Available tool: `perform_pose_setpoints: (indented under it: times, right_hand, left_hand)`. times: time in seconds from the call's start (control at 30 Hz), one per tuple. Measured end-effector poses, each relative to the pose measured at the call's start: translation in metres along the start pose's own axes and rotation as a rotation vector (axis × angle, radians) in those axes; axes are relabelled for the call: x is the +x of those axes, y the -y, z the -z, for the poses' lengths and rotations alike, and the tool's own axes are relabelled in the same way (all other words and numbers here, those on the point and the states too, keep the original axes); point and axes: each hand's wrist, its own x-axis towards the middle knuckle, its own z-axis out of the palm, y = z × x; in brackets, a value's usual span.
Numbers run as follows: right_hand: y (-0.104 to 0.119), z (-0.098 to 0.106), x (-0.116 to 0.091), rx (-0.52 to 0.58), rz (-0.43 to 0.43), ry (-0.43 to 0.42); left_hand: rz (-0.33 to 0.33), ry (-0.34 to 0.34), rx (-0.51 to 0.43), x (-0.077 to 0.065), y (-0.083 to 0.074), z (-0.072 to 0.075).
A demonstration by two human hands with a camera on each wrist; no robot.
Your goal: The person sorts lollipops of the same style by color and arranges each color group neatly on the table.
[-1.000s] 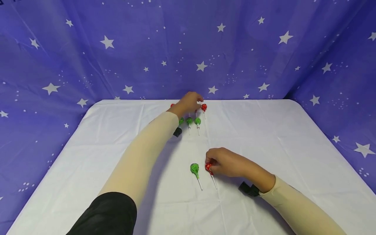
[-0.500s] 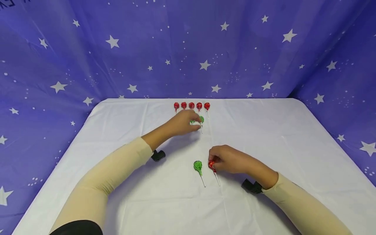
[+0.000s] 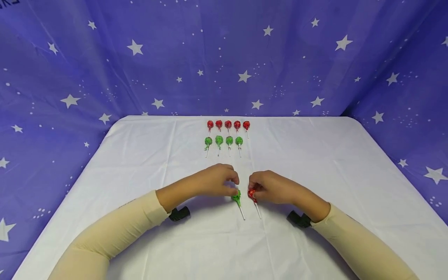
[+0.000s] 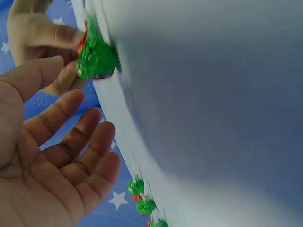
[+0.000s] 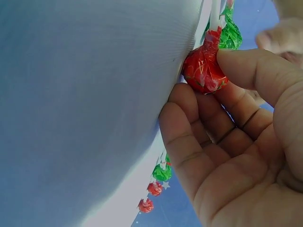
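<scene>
A green-wrapped lollipop point(image 3: 237, 197) lies on the white cloth with its white stick toward the front. Over its head hovers my left hand point(image 3: 215, 181); in the left wrist view thumb and fingers are spread apart, with the green wrapper point(image 4: 97, 59) just beyond the fingertips. Just right of it, my right hand point(image 3: 274, 187) pinches the head of a red-wrapped lollipop point(image 3: 251, 194). The right wrist view shows the thumb and fingers on the red wrapper point(image 5: 204, 71), close against the cloth.
Toward the back of the white-covered table point(image 3: 315, 155), several red lollipops point(image 3: 228, 124) lie in a row. In front of them is a row of several green lollipops point(image 3: 219, 140). A purple curtain with white stars point(image 3: 224, 58) hangs behind the table.
My left hand has come back from the far rows toward the front, down to the near green lollipop. My right hand keeps its pinch on the red lollipop, nearly still.
</scene>
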Motion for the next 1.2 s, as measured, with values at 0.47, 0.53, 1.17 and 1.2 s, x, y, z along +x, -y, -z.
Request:
perform_pose_setpoints:
  times: [0.47,0.53,1.17,1.2]
  right_hand:
    - [-0.001,-0.005,-0.004,0.041,-0.022,0.003]
    - [0.000,-0.004,-0.003,0.027,-0.020,0.001]
    - [0.002,0.001,0.001,0.007,-0.028,0.024]
    - [0.002,0.002,0.002,0.004,-0.027,0.024]
  left_hand:
    - [-0.019,0.047,-0.007,0.000,-0.010,-0.015]
    - [-0.028,0.048,0.015,0.001,-0.011,-0.015]
    - [-0.103,0.036,0.060,0.000,-0.011,-0.012]
    - [-0.102,0.039,0.068,0.000,-0.012,-0.011]
